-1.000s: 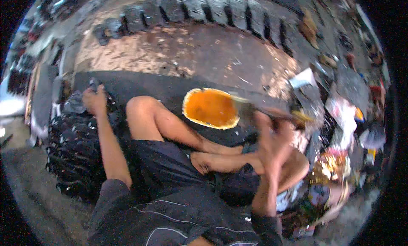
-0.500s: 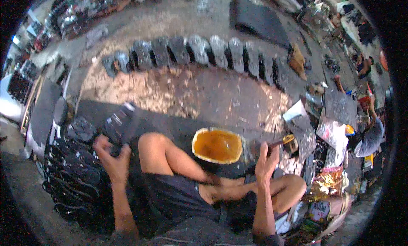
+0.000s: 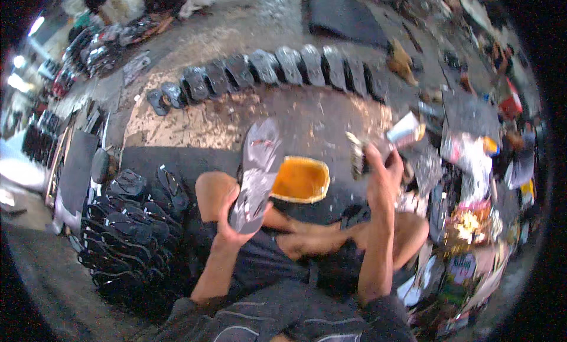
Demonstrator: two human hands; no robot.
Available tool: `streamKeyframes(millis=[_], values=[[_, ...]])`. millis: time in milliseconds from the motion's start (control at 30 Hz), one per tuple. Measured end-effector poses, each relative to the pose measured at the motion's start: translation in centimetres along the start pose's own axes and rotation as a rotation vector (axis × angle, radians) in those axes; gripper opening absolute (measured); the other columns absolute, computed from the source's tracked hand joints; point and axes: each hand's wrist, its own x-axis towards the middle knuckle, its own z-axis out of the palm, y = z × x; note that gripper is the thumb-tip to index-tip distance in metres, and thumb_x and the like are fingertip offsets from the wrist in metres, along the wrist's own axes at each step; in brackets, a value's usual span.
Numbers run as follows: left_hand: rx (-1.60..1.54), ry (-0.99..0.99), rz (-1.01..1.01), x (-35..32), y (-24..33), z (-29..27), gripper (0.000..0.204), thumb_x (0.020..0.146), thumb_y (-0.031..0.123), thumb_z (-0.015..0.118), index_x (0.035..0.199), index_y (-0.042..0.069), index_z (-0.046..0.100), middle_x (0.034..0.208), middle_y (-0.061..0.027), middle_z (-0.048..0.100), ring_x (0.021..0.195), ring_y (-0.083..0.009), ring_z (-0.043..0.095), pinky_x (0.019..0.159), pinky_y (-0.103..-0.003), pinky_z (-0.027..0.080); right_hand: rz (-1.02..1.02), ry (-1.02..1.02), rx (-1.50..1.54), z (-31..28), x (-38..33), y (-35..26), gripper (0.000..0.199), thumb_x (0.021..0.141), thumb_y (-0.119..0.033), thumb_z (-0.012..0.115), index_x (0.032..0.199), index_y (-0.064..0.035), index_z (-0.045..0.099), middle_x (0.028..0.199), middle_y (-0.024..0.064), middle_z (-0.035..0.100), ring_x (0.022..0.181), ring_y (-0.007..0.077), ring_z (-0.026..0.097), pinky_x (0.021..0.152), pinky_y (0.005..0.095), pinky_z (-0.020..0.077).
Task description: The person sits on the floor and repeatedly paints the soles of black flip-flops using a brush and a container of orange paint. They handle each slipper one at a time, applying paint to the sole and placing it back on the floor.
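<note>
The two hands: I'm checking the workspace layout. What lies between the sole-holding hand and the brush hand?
In the head view, an orange glue-filled tub sits on the floor between the left hand and the right hand.

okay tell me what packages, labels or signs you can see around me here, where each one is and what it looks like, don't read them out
White cup-like container: on the floor past the right hand, tilted, orange at one end.
Red and white carton: far right, upright.
Printed packets: heaped by the right knee, green, yellow and white, too blurred to tell apart.
Orange tub: in front of the knees, no label visible.
No signs or screens show.
</note>
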Motion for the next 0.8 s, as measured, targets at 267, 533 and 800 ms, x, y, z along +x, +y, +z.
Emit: streamKeyframes(millis=[267, 533, 800], values=[[-0.589, -0.26, -0.677, -0.4, -0.1, 5.4, 0.05, 0.104, 0.039, 0.045, 0.13, 0.0, 0.06, 0.116, -0.016, 0.072, 0.11, -0.0273, 0.071, 0.098, -0.039, 0.057, -0.846, -0.159, -0.474, 5.5, -0.9, -0.8, 0.03, 0.07, -0.023, 0.093, 0.092, -0.0144, 0.074, 0.089, 0.0048, 0.071, 0.084, 0.028, 0.066, 0.08, 0.0417, 0.0507], [-0.532, -0.318, -0.645, 0.0, -0.7, 4.0, 0.066, 0.096, 0.05, 0.049, 0.129, -0.006, 0.06, 0.116, -0.0221, 0.071, 0.104, -0.0343, 0.071, 0.09, -0.046, 0.06, -0.677, 0.019, -0.293, 1.9, -0.4, -0.6, 0.024, 0.08, -0.014, 0.091, 0.092, -0.0004, 0.077, 0.085, 0.009, 0.079, 0.066, 0.0186, 0.071, 0.062, 0.0317, 0.0556], [-0.607, -0.236, -0.744, 0.1, 0.5, 6.0, 0.068, 0.101, 0.037, 0.054, 0.155, -0.001, 0.04, 0.146, -0.0222, 0.056, 0.132, -0.0341, 0.059, 0.11, -0.049, 0.051, -0.587, 0.032, -0.379, 0.0, 1.3, -2.4, 0.025, 0.082, -0.017, 0.088, 0.101, -0.0055, 0.076, 0.094, 0.0109, 0.079, 0.078, 0.0207, 0.075, 0.068, 0.0349, 0.057]])
